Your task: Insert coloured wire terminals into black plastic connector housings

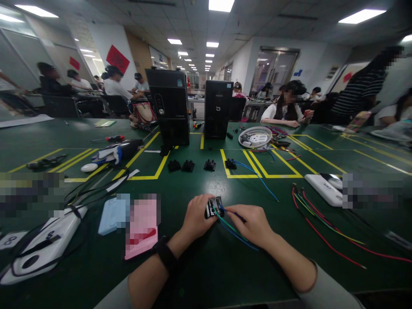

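Fingers (202, 201) of the left hand (193, 218) are closed around a small black connector block (211, 208), the index finger at its far side and the thumb at its near side, so they stand apart only as much as the block requires. This block is in front of the person, over the middle of the green tabletop (180, 274); if it touches the surface, I cannot tell. In the right hand (252, 223), thumb and index finger are pinched narrowly on a thin dark-blue piece (231, 210), which reaches to the right side of the block; its tip is too small to see clearly. The other fingers of this hand are curled and partly hidden. A green wire (227, 223) and a blue wire (236, 235) go out from the block and pass under the right hand. Farther away, four similar black blocks (210, 165) form a row, and to the right lie red and yellow wires (337, 253), apart from both hands
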